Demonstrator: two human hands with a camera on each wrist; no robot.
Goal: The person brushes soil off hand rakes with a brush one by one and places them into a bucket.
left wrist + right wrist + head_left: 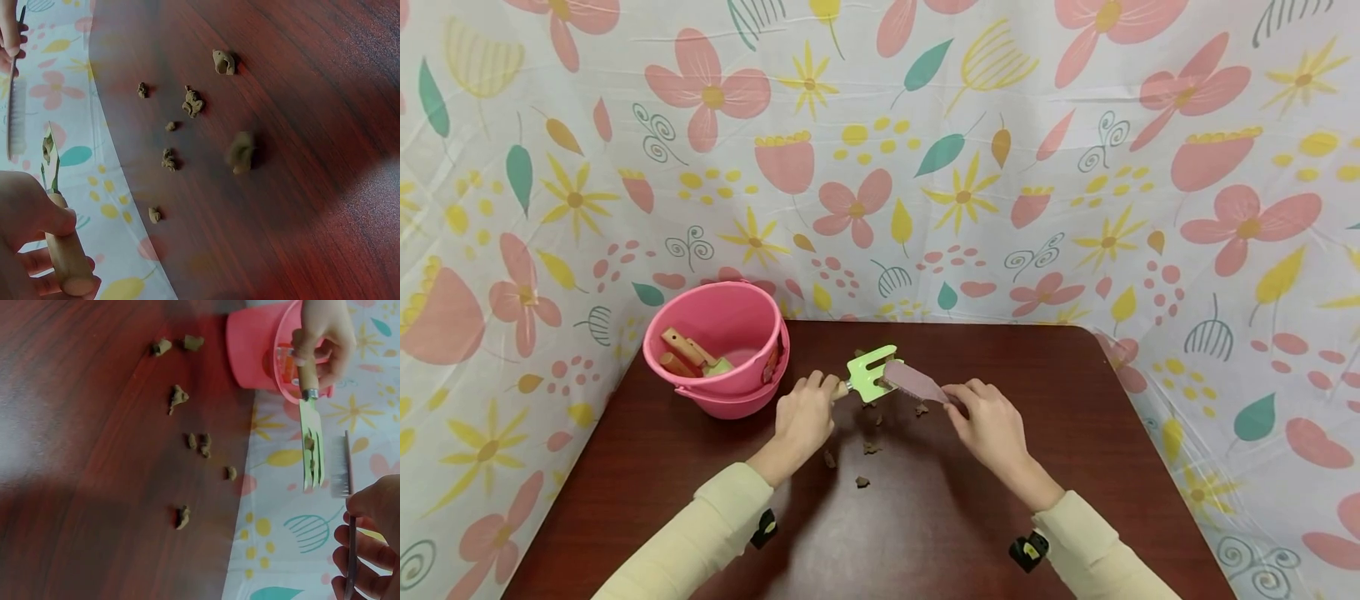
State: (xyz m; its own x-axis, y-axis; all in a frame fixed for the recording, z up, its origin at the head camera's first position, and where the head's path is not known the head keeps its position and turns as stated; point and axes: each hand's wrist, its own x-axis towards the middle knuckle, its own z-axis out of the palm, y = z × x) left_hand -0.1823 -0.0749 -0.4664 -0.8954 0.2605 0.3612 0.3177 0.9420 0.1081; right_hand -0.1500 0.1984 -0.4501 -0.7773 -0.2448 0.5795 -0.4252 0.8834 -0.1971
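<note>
My left hand (805,417) grips the wooden handle of a light-green garden hand fork (860,382), held over the table with its tines pointing right. Brown clumps (310,442) cling between the tines in the right wrist view. With thumb and fingers, my right hand (992,425) pinches the handle of a flat mauve brush (917,383). Its pale bristles (340,467) face the fork, and the brush head overlaps the tines in the head view. Below both tools, several brown crumbs (862,482) are scattered. One clump (242,152) looks blurred in the left wrist view.
Left of the hands stands a pink bucket (658,329), set in another pink container, with wooden-handled tools (683,346) inside. The dark wooden table (1037,533) ends at the back against a flowered cloth (925,250).
</note>
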